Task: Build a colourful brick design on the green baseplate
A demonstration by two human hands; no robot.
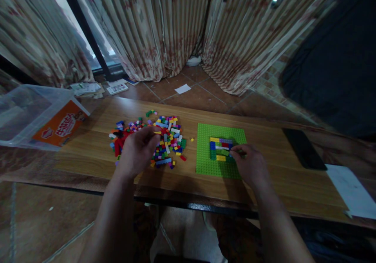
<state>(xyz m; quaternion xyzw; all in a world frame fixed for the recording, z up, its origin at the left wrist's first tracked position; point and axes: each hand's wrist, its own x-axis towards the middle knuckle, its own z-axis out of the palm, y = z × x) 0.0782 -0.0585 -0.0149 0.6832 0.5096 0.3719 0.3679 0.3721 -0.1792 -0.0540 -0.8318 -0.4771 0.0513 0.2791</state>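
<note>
Over a loose pile of colourful toy bricks (pixel 166 143), my left hand (pixel 139 147) is closed, thumb and forefinger pressed together. A small yellow piece (pixel 158 132) shows at those fingertips; whether it is held or lies behind them is unclear. My right hand (pixel 249 163) is closed in a pinch at the right side of a low rectangular brick build (pixel 213 149). Whatever is between its fingertips is hidden. Blue, yellow, green, red and white bricks make up the build, which sits on a bright green studded baseplate (pixel 202 165).
A clear plastic box (pixel 38 94) with an orange label stands at the table's left end. To the right lie a black phone-like slab (pixel 304 147) and white paper (pixel 351 188). One yellow brick (pixel 192 139) sits between pile and baseplate. Curtains (pixel 176 32) hang beyond the wooden table (pixel 270 153).
</note>
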